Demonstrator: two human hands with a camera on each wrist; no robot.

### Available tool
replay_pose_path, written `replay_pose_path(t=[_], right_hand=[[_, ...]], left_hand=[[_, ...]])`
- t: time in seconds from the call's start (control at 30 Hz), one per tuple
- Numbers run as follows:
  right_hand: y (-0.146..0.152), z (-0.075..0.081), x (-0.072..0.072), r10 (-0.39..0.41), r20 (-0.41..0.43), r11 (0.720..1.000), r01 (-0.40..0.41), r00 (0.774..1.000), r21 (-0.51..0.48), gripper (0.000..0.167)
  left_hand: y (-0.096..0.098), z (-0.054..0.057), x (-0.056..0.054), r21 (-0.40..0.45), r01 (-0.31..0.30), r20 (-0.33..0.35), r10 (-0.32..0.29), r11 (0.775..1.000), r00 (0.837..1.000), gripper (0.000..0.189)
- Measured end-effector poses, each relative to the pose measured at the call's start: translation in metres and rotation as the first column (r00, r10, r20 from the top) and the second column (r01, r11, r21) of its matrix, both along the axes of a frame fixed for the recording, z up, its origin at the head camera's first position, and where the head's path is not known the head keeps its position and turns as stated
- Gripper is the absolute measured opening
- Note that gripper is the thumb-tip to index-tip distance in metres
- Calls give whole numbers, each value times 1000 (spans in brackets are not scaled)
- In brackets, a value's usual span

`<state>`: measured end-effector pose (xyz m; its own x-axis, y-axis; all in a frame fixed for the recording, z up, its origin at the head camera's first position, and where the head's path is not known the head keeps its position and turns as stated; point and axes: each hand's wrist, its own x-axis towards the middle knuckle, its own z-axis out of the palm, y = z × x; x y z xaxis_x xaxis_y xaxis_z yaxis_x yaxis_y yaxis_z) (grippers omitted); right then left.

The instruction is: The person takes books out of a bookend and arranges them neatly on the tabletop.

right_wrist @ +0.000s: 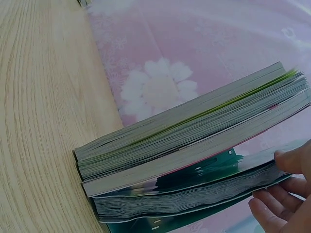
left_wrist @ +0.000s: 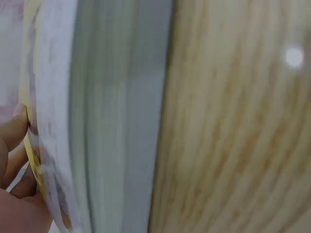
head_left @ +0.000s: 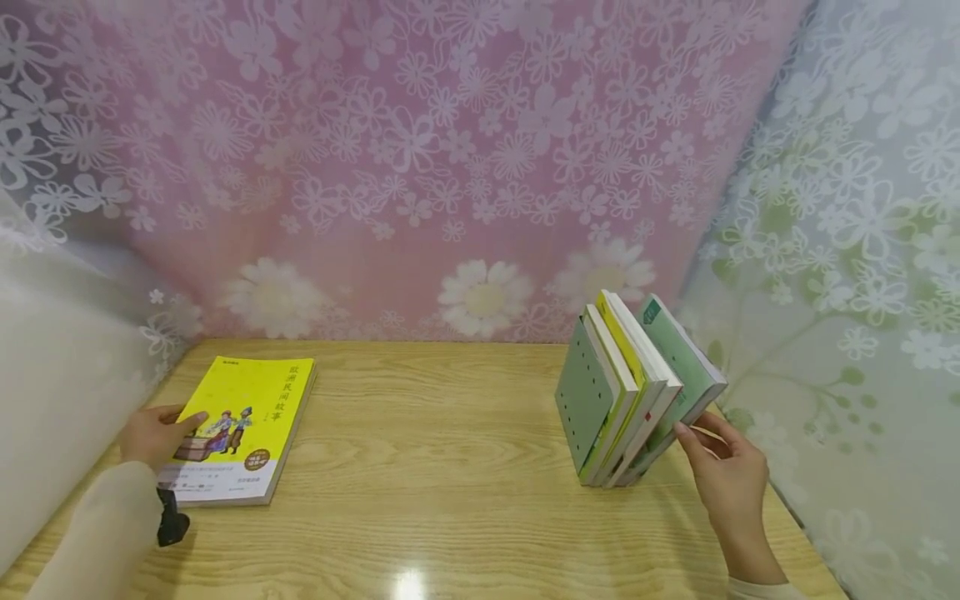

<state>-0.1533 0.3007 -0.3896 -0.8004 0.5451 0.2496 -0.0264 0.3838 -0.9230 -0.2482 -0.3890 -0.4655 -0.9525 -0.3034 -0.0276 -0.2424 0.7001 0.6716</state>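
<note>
My left hand [head_left: 153, 435] lies low at the left of the frame, the forearm coming from the lower left corner. Its fingers curl around the near left edge of the yellow book [head_left: 243, 429], thumb on the cover. This book lies flat on the tabletop [head_left: 435, 467], long axis going away from me. My right hand [head_left: 723, 467] reaches up from the lower right; the fingers, loosely spread, touch the outer green book of the row [head_left: 637, 392], which leans to the right.
</note>
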Motion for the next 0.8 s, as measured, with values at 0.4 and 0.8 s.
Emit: replay_pose_path(t=[0.4,0.8], right_hand=[[-2,-8,-2,-17,-113,998,24,993,59,33],[1,-9,3,-36,-128,996,46,991,78,25]], left_hand=[[6,-4,7,-35,-45,-81,43,998,996,72],[23,22,6,38,3,-18,-3,999,1000,76]])
